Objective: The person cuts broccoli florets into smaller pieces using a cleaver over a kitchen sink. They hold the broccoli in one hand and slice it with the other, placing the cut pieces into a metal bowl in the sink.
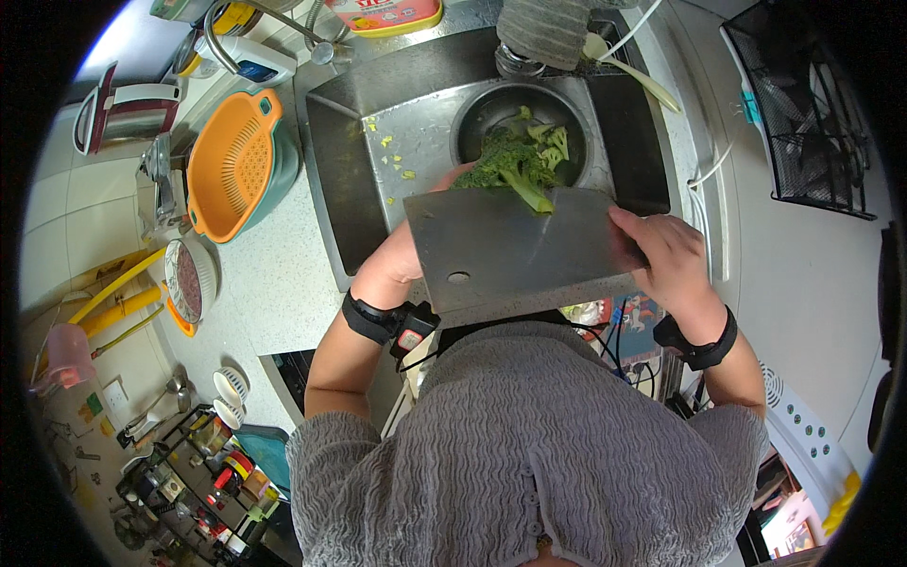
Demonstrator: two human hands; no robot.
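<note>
My right hand (669,251) grips a broad Chinese cleaver (521,248) at its right end, with the handle hidden in the fist. The wide dark blade spans the front of the sink and has a round hole near its left corner. My left hand (459,173) is mostly covered by the blade; the bit that shows is against a head of broccoli (506,164). One thick broccoli stem lies over the blade's far edge. Beneath is a round metal bowl (464,117) in the sink, holding cut broccoli florets (557,144).
Green scraps (409,174) dot the steel sink (425,113). To its left, an orange colander (237,159) nests in a teal basin (283,170) on the counter (283,283). A bowl of reddish food (188,280) stands nearer. The faucet (280,25) and a grey cloth (542,32) are behind.
</note>
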